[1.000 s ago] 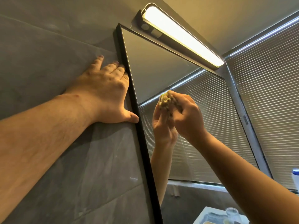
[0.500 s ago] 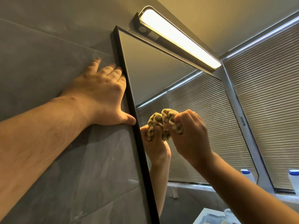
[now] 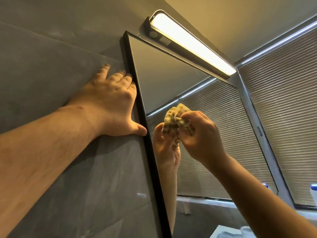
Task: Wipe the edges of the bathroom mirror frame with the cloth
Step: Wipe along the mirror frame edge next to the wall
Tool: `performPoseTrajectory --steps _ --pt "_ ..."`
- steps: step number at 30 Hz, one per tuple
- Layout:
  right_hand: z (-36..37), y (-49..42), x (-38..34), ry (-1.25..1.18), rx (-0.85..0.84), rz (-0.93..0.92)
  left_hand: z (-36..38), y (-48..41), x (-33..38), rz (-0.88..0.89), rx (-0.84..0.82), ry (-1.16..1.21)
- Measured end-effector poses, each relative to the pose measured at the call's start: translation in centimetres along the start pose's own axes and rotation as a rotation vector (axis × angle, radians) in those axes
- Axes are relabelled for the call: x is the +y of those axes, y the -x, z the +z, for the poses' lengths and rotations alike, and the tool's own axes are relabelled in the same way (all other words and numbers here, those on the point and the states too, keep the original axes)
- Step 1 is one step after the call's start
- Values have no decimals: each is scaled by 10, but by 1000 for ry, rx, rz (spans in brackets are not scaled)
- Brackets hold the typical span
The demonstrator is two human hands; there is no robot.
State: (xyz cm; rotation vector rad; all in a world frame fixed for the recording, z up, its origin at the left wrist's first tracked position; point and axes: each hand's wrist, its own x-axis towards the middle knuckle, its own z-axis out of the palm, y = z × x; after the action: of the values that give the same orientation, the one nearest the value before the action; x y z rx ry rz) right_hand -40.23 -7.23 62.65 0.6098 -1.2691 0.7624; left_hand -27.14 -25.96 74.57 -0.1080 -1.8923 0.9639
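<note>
The mirror's thin black frame (image 3: 151, 152) runs down the middle of the head view, with the glass to its right. My left hand (image 3: 111, 103) lies flat on the grey wall tile beside the frame, its fingertips and thumb touching the black edge. My right hand (image 3: 200, 134) grips a bunched yellow checked cloth (image 3: 178, 117) and holds it against the mirror glass a little right of the left frame edge. The glass shows the reflection of that hand and cloth.
A lit strip lamp (image 3: 192, 43) is mounted above the mirror's top edge. A window with closed blinds (image 3: 283, 109) fills the right side. White bottles with blue caps (image 3: 313, 191) stand on the sill at the lower right.
My right hand with the cloth dropped down the glass from the earliest frame, then held about the same spot. My left hand stayed on the wall by the frame.
</note>
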Motion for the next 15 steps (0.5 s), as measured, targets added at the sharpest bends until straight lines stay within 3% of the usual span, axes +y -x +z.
performPoseTrajectory --steps 4,6,12,15 --pt "-20 -8 -7 -581 -238 354 0 0 -1 6 13 10" --pt "-25 -10 -7 -760 -234 436 0 0 -1 5 15 9" --pt "0 7 -12 -467 -56 395 -2 2 -1 -2 -6 2" --pt "10 13 -20 -360 -41 185 -4 2 0 -4 -18 2"
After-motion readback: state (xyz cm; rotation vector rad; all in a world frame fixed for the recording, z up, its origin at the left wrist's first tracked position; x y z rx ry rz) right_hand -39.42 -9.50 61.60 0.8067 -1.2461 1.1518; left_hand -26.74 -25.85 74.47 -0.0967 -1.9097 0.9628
